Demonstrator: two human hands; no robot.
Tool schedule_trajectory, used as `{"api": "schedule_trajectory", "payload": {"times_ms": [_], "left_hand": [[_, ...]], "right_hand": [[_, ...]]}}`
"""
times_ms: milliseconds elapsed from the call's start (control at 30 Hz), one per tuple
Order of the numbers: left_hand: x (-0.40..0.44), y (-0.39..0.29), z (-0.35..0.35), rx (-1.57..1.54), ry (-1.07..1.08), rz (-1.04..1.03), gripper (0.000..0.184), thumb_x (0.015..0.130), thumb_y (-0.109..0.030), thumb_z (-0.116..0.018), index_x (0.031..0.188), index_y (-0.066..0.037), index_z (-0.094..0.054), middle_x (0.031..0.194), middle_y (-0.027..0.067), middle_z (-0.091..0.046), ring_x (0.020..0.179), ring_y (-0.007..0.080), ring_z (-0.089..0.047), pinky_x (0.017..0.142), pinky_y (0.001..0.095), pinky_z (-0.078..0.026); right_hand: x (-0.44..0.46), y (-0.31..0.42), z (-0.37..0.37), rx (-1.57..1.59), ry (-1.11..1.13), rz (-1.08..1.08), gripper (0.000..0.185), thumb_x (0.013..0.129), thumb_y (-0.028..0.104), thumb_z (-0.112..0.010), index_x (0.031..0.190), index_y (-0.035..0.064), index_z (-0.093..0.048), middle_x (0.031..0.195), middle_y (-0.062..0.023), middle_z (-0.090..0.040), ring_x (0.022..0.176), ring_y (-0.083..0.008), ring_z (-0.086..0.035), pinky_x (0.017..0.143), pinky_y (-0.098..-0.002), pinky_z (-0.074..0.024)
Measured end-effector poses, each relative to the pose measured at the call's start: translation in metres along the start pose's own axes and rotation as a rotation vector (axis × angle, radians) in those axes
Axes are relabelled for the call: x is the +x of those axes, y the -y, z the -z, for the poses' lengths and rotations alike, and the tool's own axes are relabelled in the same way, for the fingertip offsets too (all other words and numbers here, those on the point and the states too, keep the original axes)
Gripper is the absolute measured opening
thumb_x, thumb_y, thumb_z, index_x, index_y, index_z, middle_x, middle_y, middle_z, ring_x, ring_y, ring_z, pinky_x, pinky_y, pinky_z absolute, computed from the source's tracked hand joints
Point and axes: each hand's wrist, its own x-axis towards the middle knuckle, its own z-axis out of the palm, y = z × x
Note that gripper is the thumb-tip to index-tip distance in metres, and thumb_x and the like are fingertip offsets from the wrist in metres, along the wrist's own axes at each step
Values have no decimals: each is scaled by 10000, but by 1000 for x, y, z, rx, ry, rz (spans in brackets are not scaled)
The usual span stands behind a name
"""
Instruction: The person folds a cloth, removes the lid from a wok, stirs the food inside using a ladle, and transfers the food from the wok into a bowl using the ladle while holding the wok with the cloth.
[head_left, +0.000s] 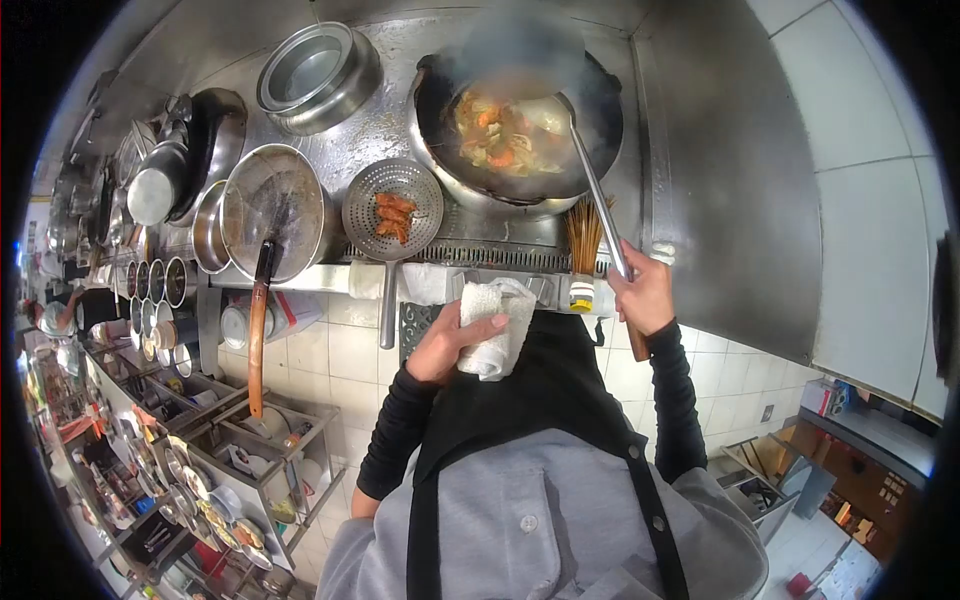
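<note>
Left hand [452, 345] has a folded white towel [497, 330] pinched under the thumb, right hand [645, 292] is wrapped round a long ladle [592, 175]. Ladle's bowl is in the wok [602, 150], top centre of the frame, in with the veggie-looking food [485, 145]. Grey haze blurs the wok's far side. Bamboo brush [583, 240] sits right beside the ladle handle. Left of the wok: perforated skimmer [362, 208] with browned pieces [394, 214], handle poking past the worktop [400, 90] edge. Wood-handled strainer [240, 215] and metal pots [318, 112] crowd the upper left.
</note>
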Motion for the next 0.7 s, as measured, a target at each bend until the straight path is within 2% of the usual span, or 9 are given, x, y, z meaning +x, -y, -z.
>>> {"api": "schedule_trajectory", "payload": {"times_ms": [100, 300, 433, 633, 700], "left_hand": [[-3, -9, -1, 4, 2, -10, 541, 934, -244, -750, 1354, 53, -580, 1203, 134, -693, 1091, 216, -670, 957, 351, -522], [1, -11, -5, 31, 56, -4, 529, 934, -240, -751, 1340, 55, -584, 1180, 108, -688, 1057, 182, -656, 955, 318, -501], [6, -2, -6, 67, 117, -8, 509, 935, -240, -751, 1320, 57, -601, 1168, 82, -686, 1040, 155, -634, 933, 300, -484], [5, -6, -11, 69, 130, -27, 533, 934, -261, -750, 1337, 54, -600, 1167, 94, -694, 1050, 166, -640, 940, 306, -486], [8, -2, -11, 107, 136, -56, 544, 931, -272, -753, 1341, 51, -600, 1168, 98, -696, 1047, 167, -642, 939, 306, -488]], "right_hand": [[-8, 14, 9, 92, 66, -88, 537, 877, 3, -631, 1414, 29, -634, 675, -58, -644, 456, -125, -595, 451, -311, -502], [-7, 1, -10, 110, 142, -97, 558, 880, -7, -632, 1436, 32, -615, 701, -37, -645, 458, -109, -576, 409, -305, -486], [-9, -1, -17, 153, 149, -123, 546, 893, 14, -646, 1435, 76, -632, 688, -37, -636, 461, -106, -580, 412, -297, -469], [-8, -4, -23, 122, 136, -124, 521, 895, 19, -646, 1414, 65, -648, 696, -57, -643, 440, -108, -573, 410, -297, -472], [-7, -3, -15, 162, 191, -159, 514, 907, 9, -646, 1420, 18, -622, 707, -50, -636, 431, -105, -558, 398, -294, -461]]}}
